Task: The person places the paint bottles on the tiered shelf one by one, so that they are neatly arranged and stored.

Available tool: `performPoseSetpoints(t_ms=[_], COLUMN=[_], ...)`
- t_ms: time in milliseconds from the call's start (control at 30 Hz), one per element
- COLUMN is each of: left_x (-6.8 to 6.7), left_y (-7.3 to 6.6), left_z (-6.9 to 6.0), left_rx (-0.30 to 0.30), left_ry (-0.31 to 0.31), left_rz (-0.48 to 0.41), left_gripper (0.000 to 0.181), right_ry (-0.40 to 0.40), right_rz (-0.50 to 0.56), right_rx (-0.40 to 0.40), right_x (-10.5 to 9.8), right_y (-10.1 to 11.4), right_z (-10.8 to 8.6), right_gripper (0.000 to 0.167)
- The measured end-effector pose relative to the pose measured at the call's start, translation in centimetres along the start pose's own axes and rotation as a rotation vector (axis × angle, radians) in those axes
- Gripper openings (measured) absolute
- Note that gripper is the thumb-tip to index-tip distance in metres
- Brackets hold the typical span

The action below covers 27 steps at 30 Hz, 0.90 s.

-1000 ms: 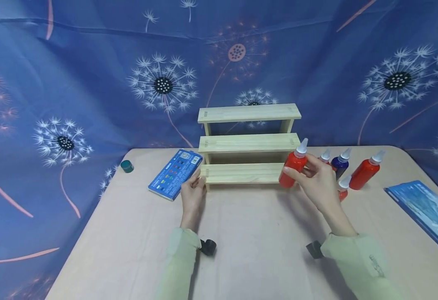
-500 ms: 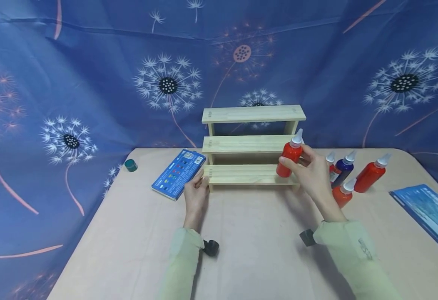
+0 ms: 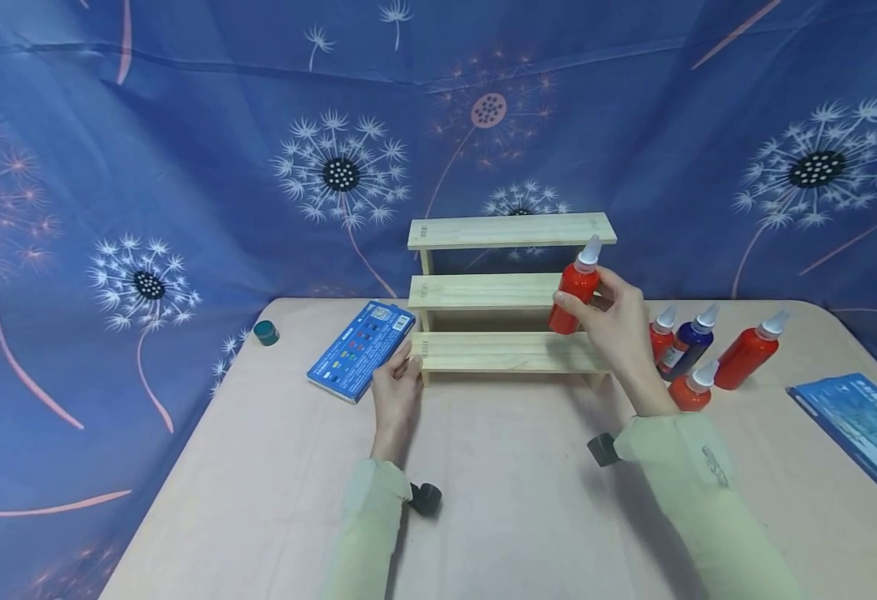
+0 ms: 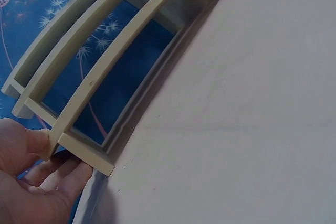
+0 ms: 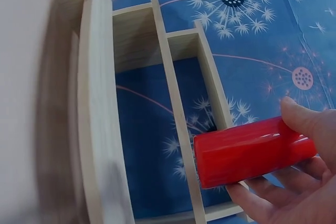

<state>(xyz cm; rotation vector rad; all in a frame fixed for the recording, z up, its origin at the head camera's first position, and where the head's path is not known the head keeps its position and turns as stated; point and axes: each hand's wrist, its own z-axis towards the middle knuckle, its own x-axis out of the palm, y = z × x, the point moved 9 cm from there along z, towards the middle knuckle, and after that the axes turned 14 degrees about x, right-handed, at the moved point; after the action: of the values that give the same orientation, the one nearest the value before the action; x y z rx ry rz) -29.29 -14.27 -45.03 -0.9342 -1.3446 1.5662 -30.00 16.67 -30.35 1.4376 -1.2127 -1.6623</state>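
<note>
A three-step wooden shelf [image 3: 506,354] stands at the back of the table. My left hand [image 3: 397,392] grips the left end of its lowest step, thumb above and fingers below in the left wrist view, where the step's end [image 4: 86,153] shows. My right hand [image 3: 622,329] holds a red squeeze bottle [image 3: 575,296] with a white pointed cap. The bottle is raised, slightly tilted, in front of the right part of the middle step. In the right wrist view the red bottle's base [image 5: 210,161] faces the shelf, with thumb and fingers around its body.
Right of the shelf stand a small red bottle [image 3: 661,340], a dark blue bottle [image 3: 686,350], an orange-red bottle [image 3: 689,393] and a larger red bottle [image 3: 746,358]. A blue book [image 3: 859,425] lies far right. Left are a blue box [image 3: 359,350] and a green jar [image 3: 266,332].
My right hand has lifted the red bottle up and slightly left, from the lowest step's front to the middle step's height. My left hand keeps its grip. The head view has shifted slightly.
</note>
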Motion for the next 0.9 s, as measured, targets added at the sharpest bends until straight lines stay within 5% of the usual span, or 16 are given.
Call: performPoseSetpoints(t_ms=[900], left_x=[0.0], left_y=[0.0], left_z=[0.1], left_rx=[0.023], left_ry=[0.006], left_rz=[0.022], left_gripper=[0.039], right_ry=[-0.031], right_rz=[0.037], right_rx=[0.016], right_x=[0.5], right_y=[1.5], right_z=[4.0], right_gripper=[0.059])
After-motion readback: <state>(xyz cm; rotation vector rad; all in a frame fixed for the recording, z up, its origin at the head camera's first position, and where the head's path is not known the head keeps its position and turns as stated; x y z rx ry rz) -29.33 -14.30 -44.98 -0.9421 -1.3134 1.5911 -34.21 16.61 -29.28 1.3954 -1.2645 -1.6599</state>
